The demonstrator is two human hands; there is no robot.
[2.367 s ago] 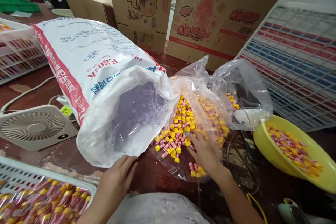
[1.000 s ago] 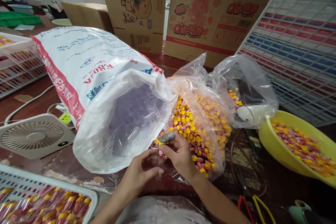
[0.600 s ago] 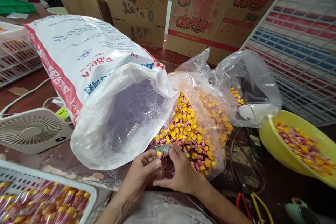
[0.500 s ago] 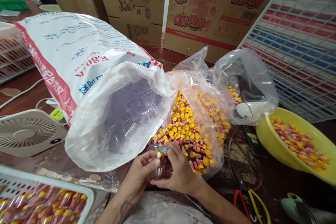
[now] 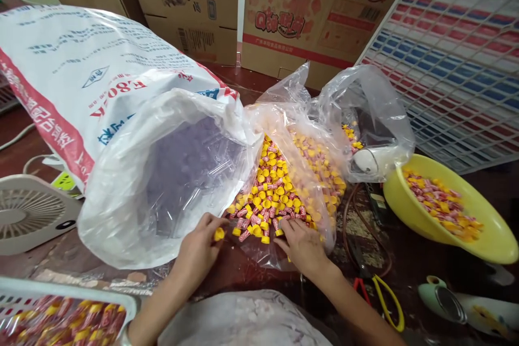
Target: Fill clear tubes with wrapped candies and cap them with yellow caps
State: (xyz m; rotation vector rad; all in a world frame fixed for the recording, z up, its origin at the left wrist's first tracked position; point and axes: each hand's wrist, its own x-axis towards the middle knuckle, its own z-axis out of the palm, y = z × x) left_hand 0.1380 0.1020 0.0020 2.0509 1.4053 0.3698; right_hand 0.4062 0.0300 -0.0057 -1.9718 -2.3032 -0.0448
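My left hand [image 5: 201, 244] is closed on a small clear plastic tube with a yellow cap [image 5: 219, 234], most of it hidden by the fingers. Over the near edge of a heap of red-and-white patterned pieces with yellow caps [image 5: 265, 200] is my right hand [image 5: 302, 240]. Its fingers reach into the heap with the thumb apart, and a yellow-capped piece [image 5: 278, 227] lies between thumb and fingertips. The heap spills from a clear plastic bag [image 5: 314, 173]. To the left, a large white printed sack [image 5: 117, 227] gapes open, with clear plastic containers [image 5: 194, 173] inside.
At lower left stands a white basket [image 5: 132, 303] of filled, yellow-capped tubes. On the right are a yellow bowl [image 5: 395, 194] of pieces, yellow-and-red-handled pliers [image 5: 391, 303] and a green-and-white object [image 5: 441, 303]. A fan [image 5: 32, 216] sits left; cartons [image 5: 300, 21] line the back.
My hands have separated from the clear container they held together. The left moved left with a yellow-capped tube; the right moved onto the heap. The whole view has shifted.
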